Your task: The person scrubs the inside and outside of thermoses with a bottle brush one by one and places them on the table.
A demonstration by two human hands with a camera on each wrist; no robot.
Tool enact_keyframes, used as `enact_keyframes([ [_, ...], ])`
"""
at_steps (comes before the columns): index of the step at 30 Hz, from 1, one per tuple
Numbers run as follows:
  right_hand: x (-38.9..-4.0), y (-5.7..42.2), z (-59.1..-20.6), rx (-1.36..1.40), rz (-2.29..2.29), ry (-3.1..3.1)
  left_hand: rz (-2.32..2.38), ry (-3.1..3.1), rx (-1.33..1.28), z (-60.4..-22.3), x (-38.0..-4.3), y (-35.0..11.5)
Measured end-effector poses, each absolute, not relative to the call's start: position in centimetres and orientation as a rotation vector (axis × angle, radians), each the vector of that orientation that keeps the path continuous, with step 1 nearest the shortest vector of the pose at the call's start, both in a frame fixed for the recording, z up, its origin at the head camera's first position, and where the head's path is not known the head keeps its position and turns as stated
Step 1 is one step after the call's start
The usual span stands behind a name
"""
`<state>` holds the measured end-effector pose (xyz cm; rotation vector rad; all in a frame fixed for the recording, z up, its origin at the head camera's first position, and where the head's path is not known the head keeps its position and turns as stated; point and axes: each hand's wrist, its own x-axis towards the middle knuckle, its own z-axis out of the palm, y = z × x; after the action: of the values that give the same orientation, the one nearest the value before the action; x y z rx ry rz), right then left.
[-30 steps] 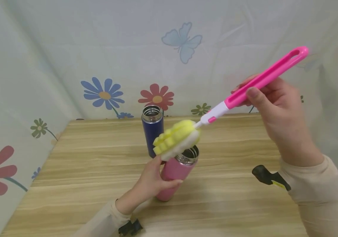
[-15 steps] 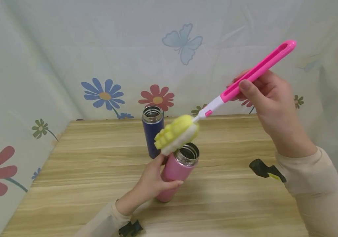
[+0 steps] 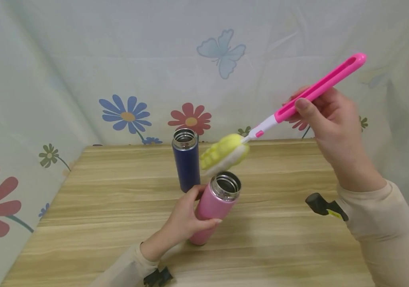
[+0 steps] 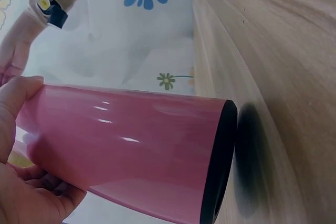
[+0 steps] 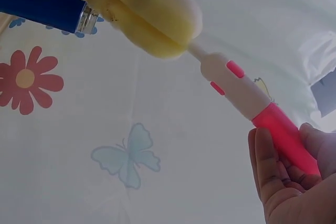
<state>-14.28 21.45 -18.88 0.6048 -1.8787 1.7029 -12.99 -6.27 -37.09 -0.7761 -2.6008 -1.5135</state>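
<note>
My left hand (image 3: 186, 217) grips a pink bottle (image 3: 216, 207) around its upper body. The bottle's open metal mouth faces up; it tilts to the right, and in the left wrist view its dark base hangs just off the tabletop over a shadow. My right hand (image 3: 337, 127) pinches the pink handle of a sponge bottle brush (image 3: 312, 95) between thumb and fingers. The brush slants down to the left, its yellow and white sponge head (image 3: 227, 153) above and slightly behind the pink bottle's mouth, outside it. In the right wrist view the sponge overlaps a blue bottle (image 5: 42, 1).
The dark blue bottle stands upright and uncapped on the wooden table (image 3: 118, 199), behind the pink one. A floral curtain (image 3: 147, 59) hangs along the table's back and sides. Black camera mounts (image 3: 324, 206) jut from both wrists.
The brush first moved left and up, then back to the right, so its sponge head has risen off the pink bottle's rim. The left hand and both bottles look unchanged.
</note>
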Motion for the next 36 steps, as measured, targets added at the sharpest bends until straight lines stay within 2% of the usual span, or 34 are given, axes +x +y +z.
enact_keyframes([
  [18,-12.8,23.6,-19.0,0.675,1.759,-1.800,-1.561,-2.639,-0.708,-37.3,-13.1,-6.3],
  [36,-11.0,25.8,-19.0,0.613,1.513,-1.841,-1.573,-2.588,-0.725,-37.3,-13.1,-6.1],
])
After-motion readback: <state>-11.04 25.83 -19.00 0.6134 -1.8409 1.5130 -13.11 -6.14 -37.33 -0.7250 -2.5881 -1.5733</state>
